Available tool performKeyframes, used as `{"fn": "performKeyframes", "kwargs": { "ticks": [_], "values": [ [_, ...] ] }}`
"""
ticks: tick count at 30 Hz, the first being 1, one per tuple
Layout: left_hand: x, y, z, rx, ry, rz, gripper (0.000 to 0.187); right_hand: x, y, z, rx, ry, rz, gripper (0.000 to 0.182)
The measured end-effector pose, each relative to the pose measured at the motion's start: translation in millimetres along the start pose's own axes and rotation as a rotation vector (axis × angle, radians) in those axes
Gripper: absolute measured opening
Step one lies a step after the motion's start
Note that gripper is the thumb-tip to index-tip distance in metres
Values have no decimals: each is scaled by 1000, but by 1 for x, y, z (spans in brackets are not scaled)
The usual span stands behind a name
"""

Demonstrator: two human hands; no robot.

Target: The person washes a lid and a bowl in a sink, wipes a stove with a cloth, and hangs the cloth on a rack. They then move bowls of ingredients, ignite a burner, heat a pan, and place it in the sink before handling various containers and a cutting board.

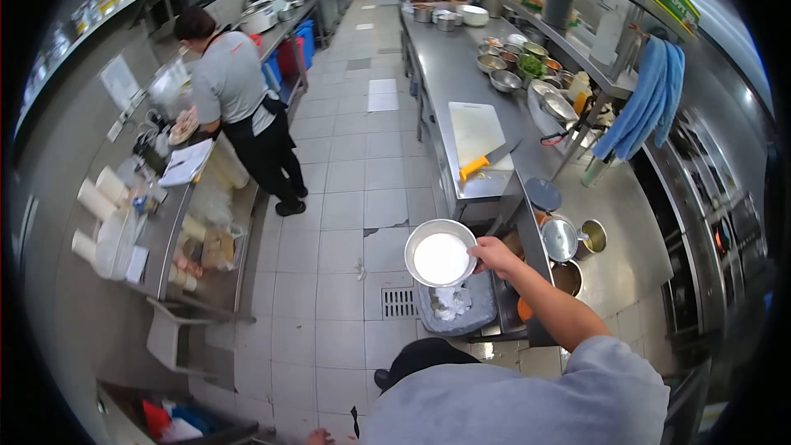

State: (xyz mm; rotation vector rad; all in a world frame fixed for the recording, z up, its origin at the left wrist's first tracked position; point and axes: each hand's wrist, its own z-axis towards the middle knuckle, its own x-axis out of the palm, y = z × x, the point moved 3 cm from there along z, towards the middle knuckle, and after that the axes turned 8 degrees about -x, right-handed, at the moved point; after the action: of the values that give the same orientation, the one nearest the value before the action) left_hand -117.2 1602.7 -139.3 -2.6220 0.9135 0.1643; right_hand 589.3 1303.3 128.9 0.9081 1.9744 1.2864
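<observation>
A round metal bowl [418, 267] with white contents hangs over the floor near the counter's end, and my right hand [494, 256] grips its rim from the right. Below it stands a grey bin [461, 319] with crumpled white material inside, partly hidden by the bowl. Low at the bottom edge, only a small part of my left hand [320, 437] shows, near my clothing; its fingers are not clear. On the counter above the bowl lies a white cutting board [476, 128] with an orange-handled knife [474, 168].
A person [239, 86] in a grey shirt stands at the left counter [169, 227]. Metal bowls [504, 80] crowd the right counter. Pots [560, 239] sit at the lower right, beneath blue towels [647, 95]. A floor drain [399, 302] lies beside the bin.
</observation>
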Motion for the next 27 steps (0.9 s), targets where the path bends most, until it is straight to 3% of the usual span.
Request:
{"fn": "performKeyframes", "kwargs": {
  "ticks": [4, 10, 14, 20, 27],
  "values": [
    [-17, -178, 25, 201, -50, 203, 33, 13, -6, -19, 57, -190, 192, 16],
    [110, -412, 15, 393, 208, 395, 33, 34, -15, 31, 67, -380, 384, 13],
    [181, -509, 43, 445, 273, 456, 31, 32, 2, 126, 27, -434, 440, 13],
    [208, -602, 89, 216, 213, 751, 27, -3, 57, 283, -71, -594, 475, 18],
    [250, -719, 119, 200, 147, 640, 25, -75, 110, 455, -102, -739, 550, 18]
  ]
}}
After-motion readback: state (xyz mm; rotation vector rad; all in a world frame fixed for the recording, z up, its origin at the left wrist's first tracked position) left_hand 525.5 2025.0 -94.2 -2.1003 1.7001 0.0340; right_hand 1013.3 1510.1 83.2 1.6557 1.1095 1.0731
